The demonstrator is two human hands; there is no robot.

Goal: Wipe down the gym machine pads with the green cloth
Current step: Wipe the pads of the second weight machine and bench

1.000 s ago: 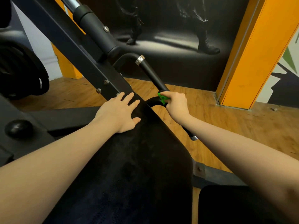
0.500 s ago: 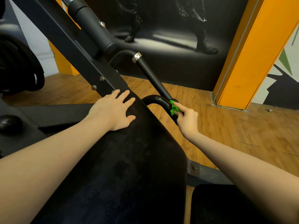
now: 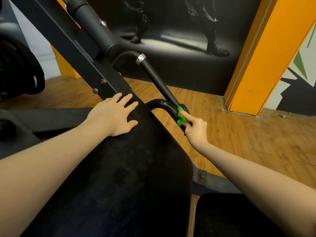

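A long black back pad (image 3: 123,177) slopes up through the middle of the view. My left hand (image 3: 114,115) lies flat on its upper end, fingers spread. To the right, a black handle bar (image 3: 157,77) with a chrome collar runs down to a curved black bracket (image 3: 160,105). My right hand (image 3: 195,129) grips the lower end of that handle with the small green cloth (image 3: 181,116) bunched between fingers and bar. Most of the cloth is hidden under the fingers.
A black seat pad (image 3: 230,216) shows at the bottom right. The machine's steel frame (image 3: 68,53) and a thick black roller (image 3: 92,19) rise at the upper left, weight plates (image 3: 18,65) beside them. An orange pillar (image 3: 266,55) stands on the wooden floor (image 3: 256,134) at right.
My right hand has slid the green cloth down the handle bar, from its middle to its lower end by the curved bracket. My left hand has stayed on the pad.
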